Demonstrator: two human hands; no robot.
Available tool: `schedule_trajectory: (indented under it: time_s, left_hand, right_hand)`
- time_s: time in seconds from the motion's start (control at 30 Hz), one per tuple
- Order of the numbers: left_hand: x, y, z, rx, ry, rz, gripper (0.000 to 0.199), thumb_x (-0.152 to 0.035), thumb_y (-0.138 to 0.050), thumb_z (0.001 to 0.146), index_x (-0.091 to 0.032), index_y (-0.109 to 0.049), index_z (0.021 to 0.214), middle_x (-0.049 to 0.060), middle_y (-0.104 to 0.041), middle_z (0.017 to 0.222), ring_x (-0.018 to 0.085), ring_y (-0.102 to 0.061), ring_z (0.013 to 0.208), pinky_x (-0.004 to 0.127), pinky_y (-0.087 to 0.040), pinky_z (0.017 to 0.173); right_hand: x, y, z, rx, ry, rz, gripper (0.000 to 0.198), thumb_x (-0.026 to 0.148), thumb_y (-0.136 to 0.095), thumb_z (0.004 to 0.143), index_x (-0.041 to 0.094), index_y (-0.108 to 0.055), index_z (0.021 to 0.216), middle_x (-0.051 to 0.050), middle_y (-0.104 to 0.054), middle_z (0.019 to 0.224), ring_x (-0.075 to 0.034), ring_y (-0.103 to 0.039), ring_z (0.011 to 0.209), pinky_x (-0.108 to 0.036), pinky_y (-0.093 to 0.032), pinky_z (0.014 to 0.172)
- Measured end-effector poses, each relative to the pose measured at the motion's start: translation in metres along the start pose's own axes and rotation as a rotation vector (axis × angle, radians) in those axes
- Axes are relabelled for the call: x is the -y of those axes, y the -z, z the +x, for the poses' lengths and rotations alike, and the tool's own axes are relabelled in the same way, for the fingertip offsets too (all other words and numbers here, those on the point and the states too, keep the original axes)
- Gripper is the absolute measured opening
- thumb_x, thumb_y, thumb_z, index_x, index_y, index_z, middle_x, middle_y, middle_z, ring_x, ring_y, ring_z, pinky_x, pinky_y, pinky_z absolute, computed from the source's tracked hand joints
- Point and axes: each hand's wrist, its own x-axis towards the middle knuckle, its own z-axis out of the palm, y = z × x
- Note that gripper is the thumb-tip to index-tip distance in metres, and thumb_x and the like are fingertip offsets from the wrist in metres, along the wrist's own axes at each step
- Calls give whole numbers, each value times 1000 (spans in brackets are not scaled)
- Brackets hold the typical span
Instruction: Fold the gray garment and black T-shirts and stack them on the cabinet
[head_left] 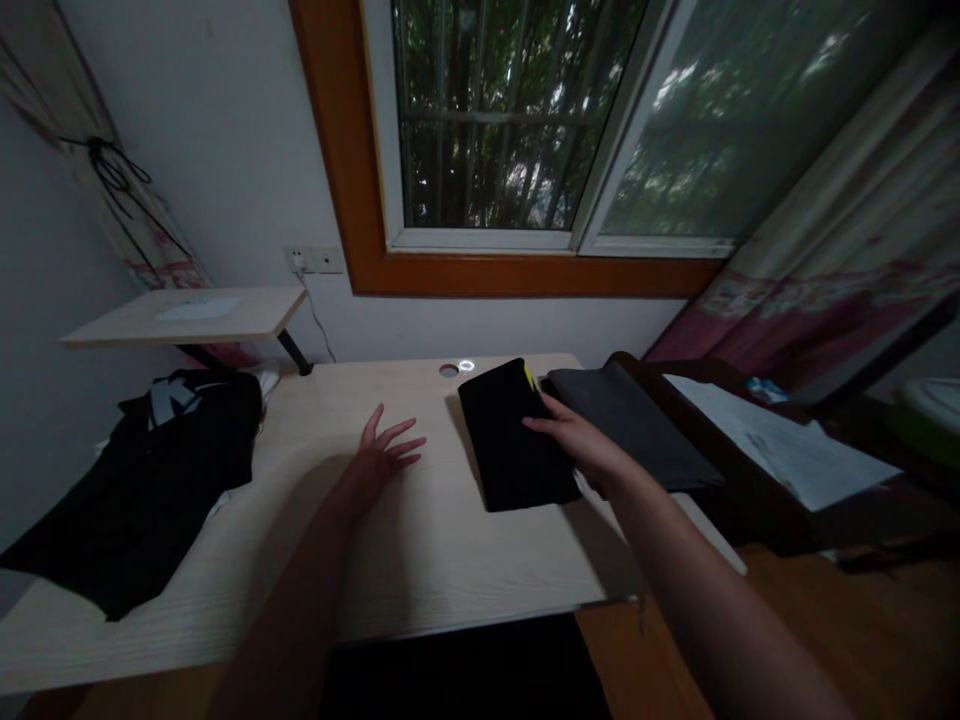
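My right hand (pixel 577 435) grips the right side of a folded black cloth (pixel 512 450), thumb on top and the other fingers mostly hidden behind it. A yellow strip shows at its upper right corner. The cloth is tilted above the light wood desk (pixel 420 560) and casts a shadow there. To the left of it, my left hand (pixel 382 457) has its fingers spread, over the desk, with nothing in it. A crumpled black garment (pixel 150 480) with a white print lies at the desk's left end. Beyond my right hand rests a folded dark grey cloth (pixel 637 425).
A small raised shelf (pixel 259 318) with a paper on it stands at the back left, below a wall socket (pixel 313 260). At the right, a sheet of paper (pixel 780 440) lies on a dark brown surface. A window (pixel 517 130) is behind the desk.
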Motion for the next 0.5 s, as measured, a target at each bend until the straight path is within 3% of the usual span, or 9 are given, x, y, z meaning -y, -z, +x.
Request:
schedule_trajectory:
  time_s: [0.3, 0.43, 0.5]
  left_hand:
    - [0, 6, 1, 20, 21, -14, 90, -52, -63, 91, -38, -5, 159, 17, -46, 155, 29, -66, 120, 52, -49, 103]
    - [0, 7, 1, 26, 30, -26, 88, -51, -63, 92, -38, -7, 159, 17, -45, 155, 30, -65, 121, 53, -48, 104]
    - [0, 6, 0, 27, 27, -19, 88, -51, -63, 91, -37, -8, 159, 17, -46, 155, 30, -64, 122, 53, -47, 105]
  right_hand:
    - [69, 109, 4, -265, -179, -73, 40, 12, -72, 79, 23, -68, 117, -9, -78, 96, -21, -73, 68, -34, -60, 63]
    - [78, 134, 3, -366, -313, -90, 22, 14, -64, 89, 14, -69, 111, -19, -76, 100, -14, -71, 60, -32, -53, 61]
    - [75, 139, 1, -410, -312, -119, 18, 14, -62, 90, 10, -70, 106, -23, -75, 100, -12, -70, 58, -31, -51, 60]
